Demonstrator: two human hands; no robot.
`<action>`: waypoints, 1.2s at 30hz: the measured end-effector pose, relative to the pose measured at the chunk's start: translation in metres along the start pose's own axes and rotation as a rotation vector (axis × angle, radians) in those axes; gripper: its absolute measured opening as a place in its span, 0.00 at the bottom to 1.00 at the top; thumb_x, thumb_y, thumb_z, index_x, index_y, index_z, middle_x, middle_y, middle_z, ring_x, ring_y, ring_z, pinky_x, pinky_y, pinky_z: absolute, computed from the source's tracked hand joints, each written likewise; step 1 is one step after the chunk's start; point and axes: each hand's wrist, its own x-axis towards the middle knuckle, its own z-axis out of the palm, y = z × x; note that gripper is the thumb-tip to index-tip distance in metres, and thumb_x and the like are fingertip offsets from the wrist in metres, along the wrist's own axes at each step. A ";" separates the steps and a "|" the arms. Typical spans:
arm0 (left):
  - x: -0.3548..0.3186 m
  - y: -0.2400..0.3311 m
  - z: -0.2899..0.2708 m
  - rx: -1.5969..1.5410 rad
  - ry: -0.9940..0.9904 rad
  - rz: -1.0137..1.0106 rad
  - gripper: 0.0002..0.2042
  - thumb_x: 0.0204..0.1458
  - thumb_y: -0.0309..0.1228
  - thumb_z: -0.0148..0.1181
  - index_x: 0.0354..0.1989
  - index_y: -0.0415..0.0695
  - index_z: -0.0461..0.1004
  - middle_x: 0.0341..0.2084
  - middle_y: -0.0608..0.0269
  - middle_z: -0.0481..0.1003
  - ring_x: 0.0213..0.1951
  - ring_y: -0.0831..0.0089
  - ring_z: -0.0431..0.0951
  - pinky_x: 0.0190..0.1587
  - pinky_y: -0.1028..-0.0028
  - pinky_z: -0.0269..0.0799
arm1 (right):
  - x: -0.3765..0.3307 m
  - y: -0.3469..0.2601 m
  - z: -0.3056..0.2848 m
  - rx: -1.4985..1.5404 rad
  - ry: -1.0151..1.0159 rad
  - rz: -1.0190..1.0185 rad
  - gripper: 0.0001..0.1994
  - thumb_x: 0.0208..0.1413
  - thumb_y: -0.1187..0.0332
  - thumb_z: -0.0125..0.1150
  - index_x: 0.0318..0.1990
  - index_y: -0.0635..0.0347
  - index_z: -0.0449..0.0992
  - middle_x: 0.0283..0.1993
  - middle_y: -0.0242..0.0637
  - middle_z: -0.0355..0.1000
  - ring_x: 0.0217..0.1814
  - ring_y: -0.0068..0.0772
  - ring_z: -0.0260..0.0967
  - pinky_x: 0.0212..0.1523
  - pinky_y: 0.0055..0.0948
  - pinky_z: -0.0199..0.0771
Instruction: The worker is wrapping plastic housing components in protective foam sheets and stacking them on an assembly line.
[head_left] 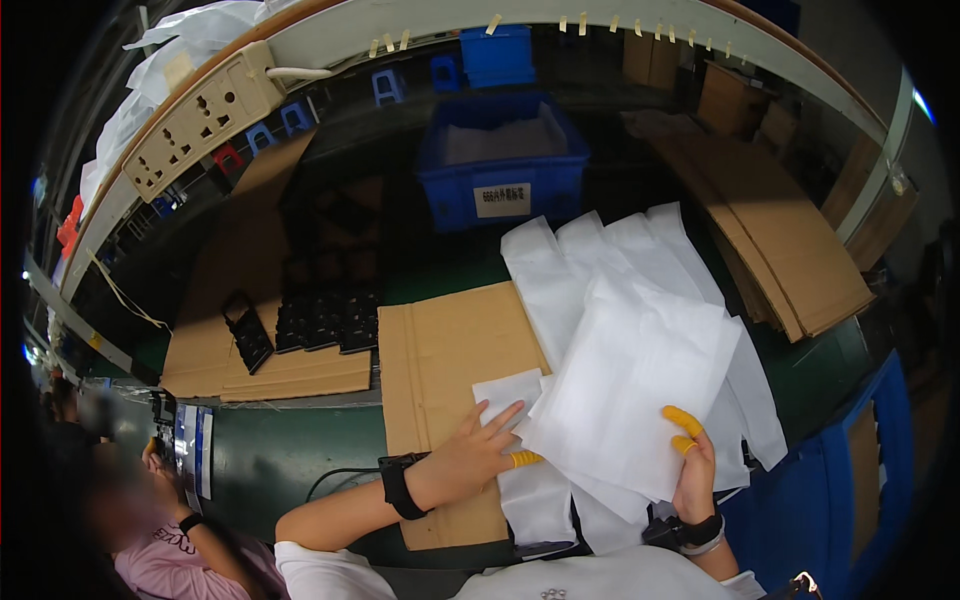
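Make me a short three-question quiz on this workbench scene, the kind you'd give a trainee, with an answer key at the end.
1. Multiple choice: What does the person's right hand hold?
A) a red plastic stool
B) thin, flat white sheets
C) a beige power strip
2. True or false: Yellow, close-fitting finger covers show on both the right hand and the left hand.
3. Fill in the colour: The blue rectangular plastic bin at the far side of the bench carries a ____ rectangular label on its near side.

Key: 1: B. 2: True. 3: White.
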 end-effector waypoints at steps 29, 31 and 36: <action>0.020 0.033 -0.046 -1.417 0.412 -0.403 0.21 0.54 0.39 0.52 0.49 0.43 0.51 0.37 0.54 0.63 0.40 0.73 0.64 0.43 0.75 0.62 | -0.005 0.026 -0.011 -0.205 -0.406 0.224 0.17 0.60 0.68 0.42 0.52 0.69 0.65 0.46 0.38 0.68 0.47 0.25 0.64 0.49 0.19 0.62; 0.041 0.044 -0.033 -1.294 0.377 -0.373 0.24 0.54 0.42 0.51 0.49 0.36 0.54 0.34 0.47 0.66 0.36 0.67 0.68 0.41 0.74 0.64 | -0.007 0.029 -0.013 -0.155 -0.407 0.233 0.18 0.61 0.65 0.44 0.53 0.69 0.63 0.48 0.38 0.67 0.51 0.26 0.64 0.52 0.20 0.61; 0.042 0.046 -0.023 -1.213 0.137 -0.420 0.24 0.54 0.39 0.51 0.50 0.34 0.54 0.39 0.40 0.65 0.40 0.56 0.69 0.43 0.69 0.66 | -0.007 0.010 -0.001 -0.527 -0.435 0.151 0.15 0.61 0.65 0.44 0.48 0.68 0.68 0.43 0.33 0.69 0.45 0.20 0.63 0.49 0.19 0.61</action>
